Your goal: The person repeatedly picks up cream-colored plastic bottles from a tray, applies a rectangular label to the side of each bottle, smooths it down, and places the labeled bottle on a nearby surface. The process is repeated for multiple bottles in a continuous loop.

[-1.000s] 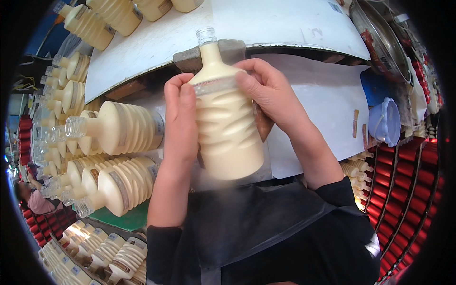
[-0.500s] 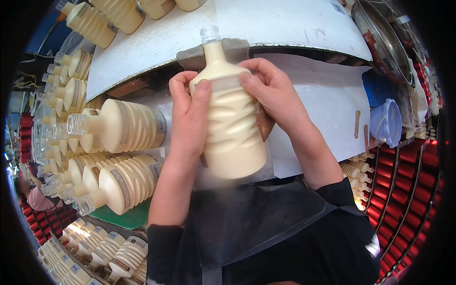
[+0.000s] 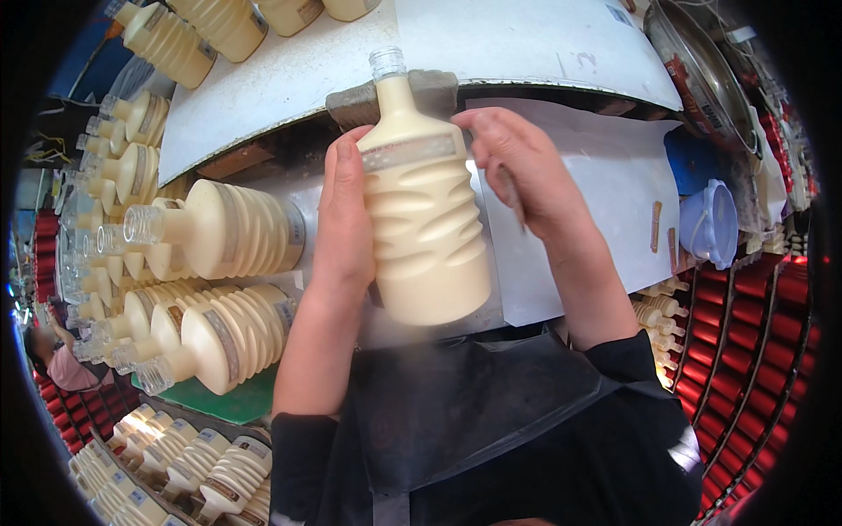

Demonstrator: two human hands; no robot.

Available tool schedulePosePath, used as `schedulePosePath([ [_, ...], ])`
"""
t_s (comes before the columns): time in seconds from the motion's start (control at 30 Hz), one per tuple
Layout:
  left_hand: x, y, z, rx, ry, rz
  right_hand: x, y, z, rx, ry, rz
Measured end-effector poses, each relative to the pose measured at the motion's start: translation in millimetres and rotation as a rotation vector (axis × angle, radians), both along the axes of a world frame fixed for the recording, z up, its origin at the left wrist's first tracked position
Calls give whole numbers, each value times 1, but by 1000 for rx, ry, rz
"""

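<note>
A cream-coloured bottle with a clear glass neck and wavy ridged sides lies in front of me, neck pointing away. Its neck rests in the dip of a grey block. Around the shoulder runs a translucent label strip, smooth against the bottle. My left hand is closed along the bottle's left side, thumb near the strip's end. Just off the right side, my right hand has its fingers curled around a thin, flat brown scraper-like piece, seen nearly edge-on.
Several similar bottles lie at the left, with more on racks below. White boards cover the bench. A lilac bucket, a metal basin and red ribbed racks are at the right. Another person is far left.
My right hand has left the bottle's shoulder and moved right, turning the brown piece edge-on. My left thumb has shifted up and left off the strip's face. The bottle has turned slightly.
</note>
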State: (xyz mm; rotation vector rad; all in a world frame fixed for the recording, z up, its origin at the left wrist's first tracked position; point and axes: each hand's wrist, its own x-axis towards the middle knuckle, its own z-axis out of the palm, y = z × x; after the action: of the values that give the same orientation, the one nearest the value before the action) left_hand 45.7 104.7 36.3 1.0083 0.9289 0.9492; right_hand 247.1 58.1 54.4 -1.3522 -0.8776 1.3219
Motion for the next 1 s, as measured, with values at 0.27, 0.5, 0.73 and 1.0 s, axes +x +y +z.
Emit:
schedulePosePath([
  [0.27,1,-3,4,2,27,-11,-20,9,-16,27,-11,-25],
  [0.5,1,-1,4,-43,-45,-20,-11,10,-11,32,16,-25],
  [0.73,0,-4,13,-159,-252,-53,0,-4,7,167,68,-212],
  [1.0,-2,-5,16,-207,-393,-100,-30,-19,17,728,-815,-356],
])
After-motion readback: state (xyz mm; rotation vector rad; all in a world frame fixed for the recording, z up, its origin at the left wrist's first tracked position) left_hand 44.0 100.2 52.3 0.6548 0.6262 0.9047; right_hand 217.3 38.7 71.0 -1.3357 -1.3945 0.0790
